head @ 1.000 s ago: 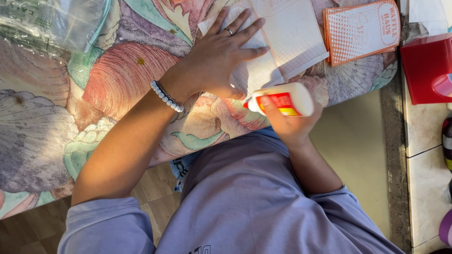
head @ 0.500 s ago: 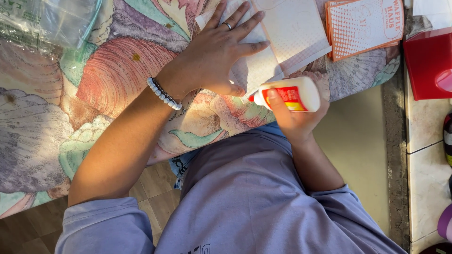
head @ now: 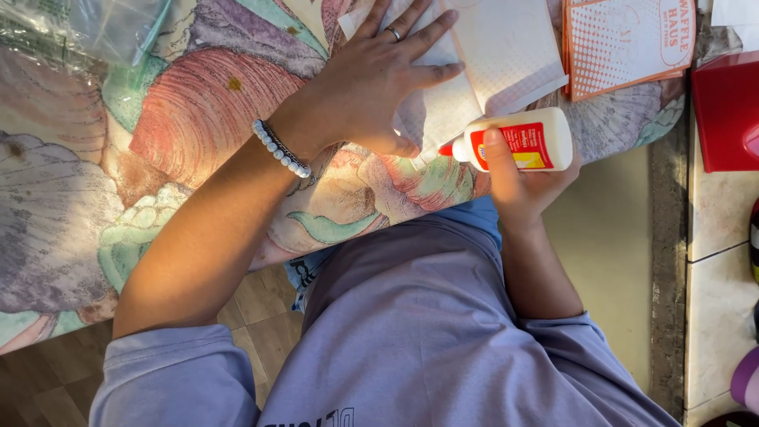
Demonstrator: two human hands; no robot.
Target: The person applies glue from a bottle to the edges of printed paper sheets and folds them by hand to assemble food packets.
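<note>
Left hand point(head: 371, 87), ringed, beaded bracelet at wrist, pressed flat with fingers spread on white folded paper sheets point(head: 490, 55) lying on bench covered with pastel shell-print cloth point(head: 198, 119); grip open, palm down. Right hand point(head: 518, 178) clamped around white plastic glue bottle with red-and-yellow label point(head: 518, 141), held sideways at bench edge. Compared with half a second earlier: red nozzle brought nearer paper's lower edge, just beside left thumb. Orange-and-white printed cards point(head: 624, 39) beyond; red box point(head: 723, 111) at right.
</note>
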